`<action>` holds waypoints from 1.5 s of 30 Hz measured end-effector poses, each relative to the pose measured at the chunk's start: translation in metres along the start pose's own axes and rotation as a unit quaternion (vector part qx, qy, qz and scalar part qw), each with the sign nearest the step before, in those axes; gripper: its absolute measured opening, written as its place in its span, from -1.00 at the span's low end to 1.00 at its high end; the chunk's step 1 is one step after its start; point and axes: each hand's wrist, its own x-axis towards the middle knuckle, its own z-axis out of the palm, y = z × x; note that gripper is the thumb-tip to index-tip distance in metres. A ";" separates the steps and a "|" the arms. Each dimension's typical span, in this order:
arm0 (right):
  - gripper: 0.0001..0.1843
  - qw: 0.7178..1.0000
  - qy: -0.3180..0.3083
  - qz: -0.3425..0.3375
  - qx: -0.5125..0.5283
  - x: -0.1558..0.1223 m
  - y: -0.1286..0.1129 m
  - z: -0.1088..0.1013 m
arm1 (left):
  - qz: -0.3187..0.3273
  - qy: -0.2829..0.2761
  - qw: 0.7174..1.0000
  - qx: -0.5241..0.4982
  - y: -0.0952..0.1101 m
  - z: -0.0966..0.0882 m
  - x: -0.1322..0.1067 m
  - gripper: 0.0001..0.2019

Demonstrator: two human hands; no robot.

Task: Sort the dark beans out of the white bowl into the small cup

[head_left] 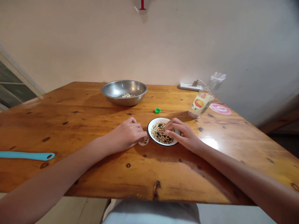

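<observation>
A white bowl with a dark rim (177,143) holds pale soybeans mixed with black beans (160,132). My right hand (183,133) reaches over its right side, thumb and fingers drawn together at the beans; whatever lies between the fingertips is too small to make out. Just left of the bowl is a small round dish (144,143) with some beans in it. My left hand (130,132) rests beside that dish, fingers curled down over it and covering most of it. The left fingertips are partly hidden, so I cannot tell what they pinch.
A steel basin (124,101) with some beans inside stands at the back. Behind the bowl lies a green bottle cap (157,110). A clear labelled plastic bottle (201,102) stands back right, near a power strip (190,87). A blue handle (28,155) lies at left on the wooden table (93,174).
</observation>
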 end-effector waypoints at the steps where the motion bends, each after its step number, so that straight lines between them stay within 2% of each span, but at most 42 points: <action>1: -0.79 1.000 0.000 0.000 0.000 0.000 0.000 0.000 | -0.002 0.003 1.000 -0.003 0.000 0.000 0.000 -0.85; 8: -0.79 1.000 0.000 -0.006 0.004 0.001 0.000 0.000 | -0.013 0.019 1.000 0.009 0.004 0.002 0.001 -0.87; 16: -0.78 1.000 -0.001 -0.003 0.002 0.001 0.000 0.000 | -0.029 0.003 0.999 0.033 0.006 0.004 0.001 -0.84; 22: -0.80 1.000 0.000 0.000 0.007 0.001 0.000 0.000 | -0.017 0.011 0.999 0.030 0.004 0.002 0.001 -0.83; 25: -0.80 1.000 0.004 0.005 0.015 0.001 -0.001 -0.001 | -0.035 0.036 0.999 -0.013 -0.001 -0.003 -0.001 -0.84; 27: -0.78 1.000 0.008 0.008 0.024 0.001 -0.001 -0.001 | -0.074 0.073 0.992 -0.068 -0.004 -0.007 -0.002 -0.87; 30: -0.74 0.999 0.010 0.008 0.038 0.001 -0.002 -0.002 | -0.159 0.127 0.960 -0.193 -0.002 -0.009 -0.002 -0.88; 33: -0.71 0.999 0.010 0.008 0.051 0.001 -0.002 -0.003 | -0.228 0.150 0.901 -0.338 0.005 -0.001 0.003 -0.85; 35: -0.68 0.998 0.011 0.005 0.058 0.001 -0.002 -0.003 | -0.237 0.174 0.863 -0.412 0.007 0.009 0.011 -0.85; 37: -0.66 0.998 0.010 0.003 0.064 0.001 -0.002 -0.004 | -0.229 0.191 0.836 -0.460 0.006 0.020 0.021 -0.85; 41: -0.65 0.998 0.012 0.007 0.063 0.002 -0.001 -0.005 | -0.231 0.188 0.814 -0.499 -0.001 0.034 0.041 -0.83; 45: -0.69 0.998 0.014 0.013 0.058 0.002 0.000 -0.004 | -0.228 0.202 0.791 -0.531 -0.003 0.037 0.046 -0.82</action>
